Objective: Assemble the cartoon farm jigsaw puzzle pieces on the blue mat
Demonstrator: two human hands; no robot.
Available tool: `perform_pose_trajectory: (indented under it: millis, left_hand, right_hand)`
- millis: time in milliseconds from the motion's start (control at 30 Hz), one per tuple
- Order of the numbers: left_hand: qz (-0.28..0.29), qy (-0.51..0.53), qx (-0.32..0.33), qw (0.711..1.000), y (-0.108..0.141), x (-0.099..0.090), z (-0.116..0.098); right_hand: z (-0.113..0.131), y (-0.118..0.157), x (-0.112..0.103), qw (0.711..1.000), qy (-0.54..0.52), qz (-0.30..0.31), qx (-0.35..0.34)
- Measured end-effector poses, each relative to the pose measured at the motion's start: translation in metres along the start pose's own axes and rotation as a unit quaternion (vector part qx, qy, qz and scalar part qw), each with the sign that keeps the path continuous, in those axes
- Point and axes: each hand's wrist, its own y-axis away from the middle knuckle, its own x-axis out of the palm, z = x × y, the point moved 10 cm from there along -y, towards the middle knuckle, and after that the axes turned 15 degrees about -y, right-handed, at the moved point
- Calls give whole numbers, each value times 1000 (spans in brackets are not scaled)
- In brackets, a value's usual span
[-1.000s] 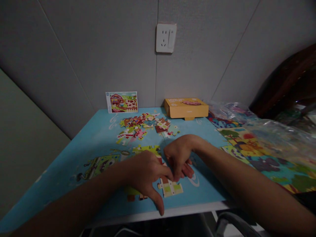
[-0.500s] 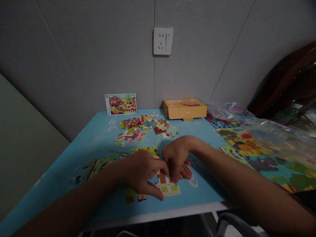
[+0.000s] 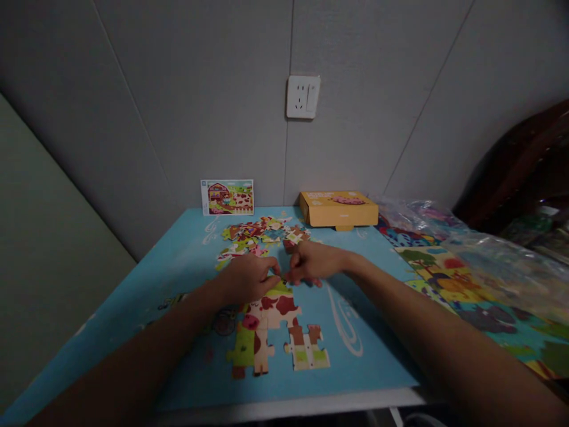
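Note:
A partly joined puzzle (image 3: 267, 314) with a brown-and-white cow lies on the blue tabletop near the front. My left hand (image 3: 251, 276) is at its upper edge, thumb and index finger curved toward each other over the green part. Opposite it, my right hand (image 3: 313, 261) is bent down with fingertips at the same green edge. Whatever lies between the fingers of either hand is hidden. A small joined block of brown, white and green pieces (image 3: 306, 350) lies apart, right of the cow's legs. Behind my hands is a pile of loose pieces (image 3: 249, 231).
A farm picture card (image 3: 231, 197) leans on the back wall. To its right stands an orange box (image 3: 340, 210). Animal-patterned sheets (image 3: 444, 276) and clear plastic (image 3: 502, 255) cover the right side. A socket (image 3: 303, 96) is on the wall.
Both hands have moved away from the front block to the cow section's upper edge, uncovering the block. The view has tilted up slightly.

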Motion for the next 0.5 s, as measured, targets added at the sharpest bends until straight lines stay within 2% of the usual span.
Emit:
perform_pose_trajectory:
  millis: [33, 67, 100, 133, 167, 200, 233, 300, 400, 500]
  left_hand:
    - [-9, -12, -32, 999, -1, -4, 13]
    - [-25, -31, -94, 995, 0, -10, 35]
    - [-54, -47, -186, 980, 4, -18, 64]
    - [-84, -55, -288, 952, 14, -26, 97]
    - [-104, -52, -361, 925, 24, -30, 123]
    - [-116, -47, -401, 908, 31, -30, 143]
    - [-123, -39, -412, 902, 34, -28, 157]
    - [-114, -27, -403, 908, 32, -16, 169]
    - [-99, -4, -359, 928, 20, 3, 162]
    - [-95, 25, -321, 942, 9, 12, 149]
  right_hand:
    - [3, -1, -20, 994, 41, -95, -25]
    - [4, 1, -39, 979, 87, -183, -39]
    - [4, 5, -54, 958, 127, -256, -39]
    - [1, 9, -67, 937, 155, -313, -25]
    - [-4, 14, -77, 919, 170, -355, -2]
    - [-11, 18, -85, 907, 174, -383, 24]
    - [-16, 21, -90, 898, 170, -404, 44]
    - [-22, 23, -92, 893, 161, -417, 56]
    - [-23, 16, -83, 899, 171, -402, 35]
    - [-29, 9, -76, 904, 177, -388, 37]
